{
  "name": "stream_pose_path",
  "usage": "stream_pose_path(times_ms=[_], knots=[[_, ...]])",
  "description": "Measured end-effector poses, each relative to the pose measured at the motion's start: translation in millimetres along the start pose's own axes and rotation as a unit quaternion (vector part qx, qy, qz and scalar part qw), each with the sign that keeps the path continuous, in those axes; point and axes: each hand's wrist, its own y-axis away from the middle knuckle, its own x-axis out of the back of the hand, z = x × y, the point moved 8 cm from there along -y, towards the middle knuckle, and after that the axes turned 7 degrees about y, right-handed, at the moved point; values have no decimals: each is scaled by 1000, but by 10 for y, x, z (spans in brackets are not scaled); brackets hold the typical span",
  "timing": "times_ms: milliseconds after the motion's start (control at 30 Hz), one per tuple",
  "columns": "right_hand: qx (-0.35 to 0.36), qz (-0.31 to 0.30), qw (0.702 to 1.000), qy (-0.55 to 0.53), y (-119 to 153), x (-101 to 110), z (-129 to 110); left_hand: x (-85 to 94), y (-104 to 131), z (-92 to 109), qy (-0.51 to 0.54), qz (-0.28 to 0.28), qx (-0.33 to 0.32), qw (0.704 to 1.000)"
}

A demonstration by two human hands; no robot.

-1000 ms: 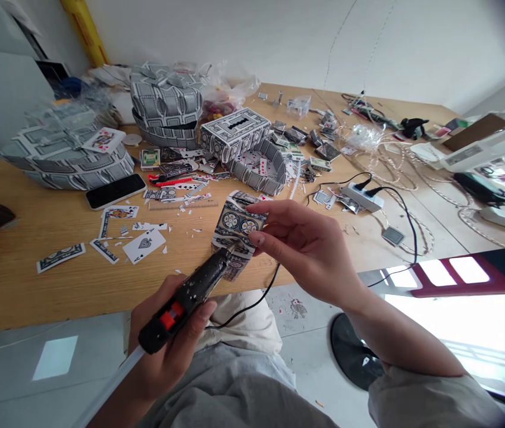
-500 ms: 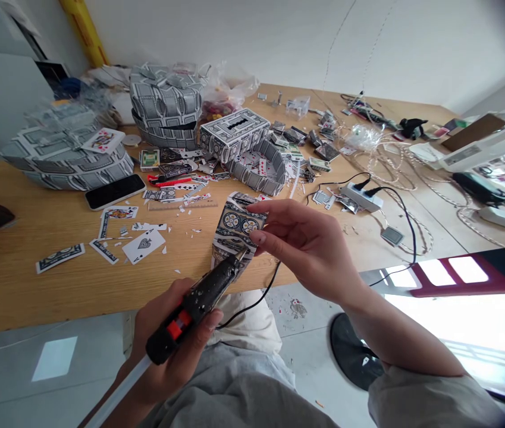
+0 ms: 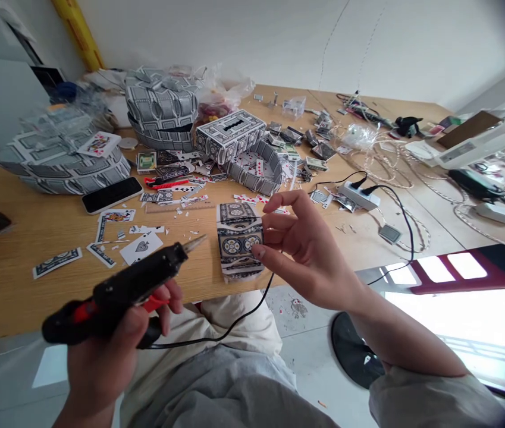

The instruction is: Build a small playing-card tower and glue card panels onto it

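Observation:
My left hand (image 3: 113, 351) is wrapped round a black hot glue gun (image 3: 131, 282) with a red trigger. Its metal nozzle points up and to the right, apart from the cards. In my right hand (image 3: 303, 249) is a small piece made of patterned playing cards (image 3: 240, 244), pinched by its right edge over the table's front edge. Dark and cream designs with round wheel shapes cover it. To the left on the table lies an ace of spades (image 3: 141, 246), with cut card strips (image 3: 57, 263) near it.
Grey card-covered constructions (image 3: 160, 107) stand at the back left, beside a patterned box (image 3: 229, 134) and an open card tray (image 3: 259, 169). A phone (image 3: 112, 195), a red cutter (image 3: 167, 183) and a ruler (image 3: 181, 206) lie in front. Cords run from a power strip (image 3: 359, 195).
My left hand has drawn the glue gun away to the left and turned it, so its nozzle has left the card piece. My right hand has tilted the piece more upright.

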Motion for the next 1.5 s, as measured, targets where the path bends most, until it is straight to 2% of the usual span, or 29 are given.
stream_pose_path(times_ms=[100, 233, 367, 500, 633, 767, 1000, 1200, 1500], knots=[[-17, -30, 999, -18, 29, -48, 25, 65, -175, 48, 10, -34, 16, 999], [1, -71, 997, -28, 46, -97, 6, 83, -316, 50, 13, -77, 64, 995], [10, -104, 993, -50, 49, -143, 8, 31, -328, 67, 11, -68, 115, 991], [11, -118, 991, -64, 38, -191, 18, -89, -309, 111, -2, -103, 118, 988], [22, -120, 991, -60, 25, -222, 14, -105, -289, 84, -44, -119, 120, 985], [33, -124, 991, -49, 22, -225, 18, -58, -243, 25, -77, -93, 153, 981], [44, -135, 989, -50, 25, -225, 5, -8, -202, 1, -119, -72, 138, 981], [41, -94, 994, -34, 23, -195, 13, -50, -205, 18, -135, -94, 131, 978], [33, -93, 995, -22, 30, -179, 23, -15, -159, 16, -160, -106, 140, 971]])
